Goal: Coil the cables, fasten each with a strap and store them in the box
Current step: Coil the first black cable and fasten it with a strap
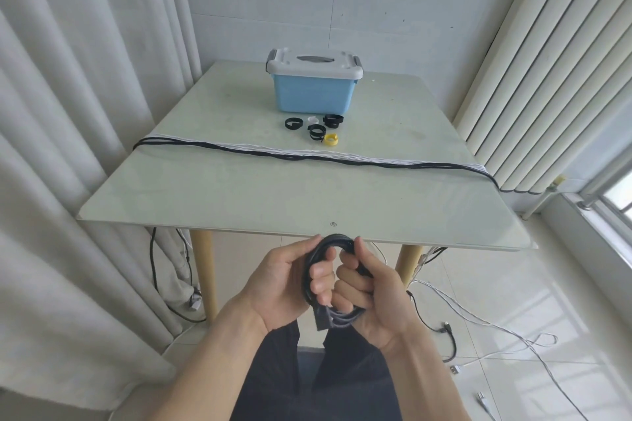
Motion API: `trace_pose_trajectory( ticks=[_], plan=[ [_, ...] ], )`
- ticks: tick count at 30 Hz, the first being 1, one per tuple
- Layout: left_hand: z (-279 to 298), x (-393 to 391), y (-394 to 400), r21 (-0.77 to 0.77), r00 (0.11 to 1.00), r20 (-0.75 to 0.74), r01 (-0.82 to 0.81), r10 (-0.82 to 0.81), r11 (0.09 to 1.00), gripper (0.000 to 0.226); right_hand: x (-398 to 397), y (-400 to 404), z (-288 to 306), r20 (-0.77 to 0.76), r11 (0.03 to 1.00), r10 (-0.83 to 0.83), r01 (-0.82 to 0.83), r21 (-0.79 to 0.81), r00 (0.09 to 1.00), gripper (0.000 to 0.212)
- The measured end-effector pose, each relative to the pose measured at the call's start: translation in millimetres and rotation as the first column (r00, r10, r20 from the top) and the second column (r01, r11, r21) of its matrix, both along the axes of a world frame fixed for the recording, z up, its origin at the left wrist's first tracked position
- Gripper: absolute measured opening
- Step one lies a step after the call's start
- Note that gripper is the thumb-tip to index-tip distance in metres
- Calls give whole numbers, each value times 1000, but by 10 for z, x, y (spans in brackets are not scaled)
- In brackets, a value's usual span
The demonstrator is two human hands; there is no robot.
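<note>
A coiled black cable point(337, 241) hangs in front of the table's near edge, held by both hands. My left hand point(284, 284) grips its left side and my right hand point(372, 290) closes around its right side; a plug end sticks out below. Several black and white cables point(307, 154) lie stretched across the table, their ends hanging off both sides. Rolled straps lie beyond them: black ones point(292, 123), a white one point(313, 120) and a yellow one point(331, 139). The blue box point(313, 94) with a closed white lid stands at the back.
The pale glass table point(239, 195) has wooden legs. Curtains hang at the left and a radiator stands at the right. Loose cable ends and plugs point(485, 328) trail over the tiled floor to the right. My dark trousers show below the hands.
</note>
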State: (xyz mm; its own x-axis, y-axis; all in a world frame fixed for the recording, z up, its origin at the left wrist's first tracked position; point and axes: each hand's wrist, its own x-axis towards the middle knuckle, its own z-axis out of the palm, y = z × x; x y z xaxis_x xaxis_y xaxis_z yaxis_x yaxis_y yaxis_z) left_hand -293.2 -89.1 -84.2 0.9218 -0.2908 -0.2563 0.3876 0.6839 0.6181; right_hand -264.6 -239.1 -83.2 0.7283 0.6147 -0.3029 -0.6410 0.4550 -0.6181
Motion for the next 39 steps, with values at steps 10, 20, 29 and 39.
trace_pose_trajectory(
  ticks=[10,20,29,39],
  plan=[
    [-181,9,52,-31,985,-83,150,-152,988,41,2,15,13,-24,919,95,-97,-382,995,44],
    [-193,9,47,-37,980,-195,30,-37,999,32,27,3,-39,112,890,127,-63,-451,986,41],
    [-194,22,430,69,788,-323,-533,525,843,39,189,-483,-16,367,510,503,75,-857,782,26],
    [-159,62,534,-132,679,-191,-733,708,667,47,232,-801,-83,454,369,493,294,-882,743,33]
  ],
)
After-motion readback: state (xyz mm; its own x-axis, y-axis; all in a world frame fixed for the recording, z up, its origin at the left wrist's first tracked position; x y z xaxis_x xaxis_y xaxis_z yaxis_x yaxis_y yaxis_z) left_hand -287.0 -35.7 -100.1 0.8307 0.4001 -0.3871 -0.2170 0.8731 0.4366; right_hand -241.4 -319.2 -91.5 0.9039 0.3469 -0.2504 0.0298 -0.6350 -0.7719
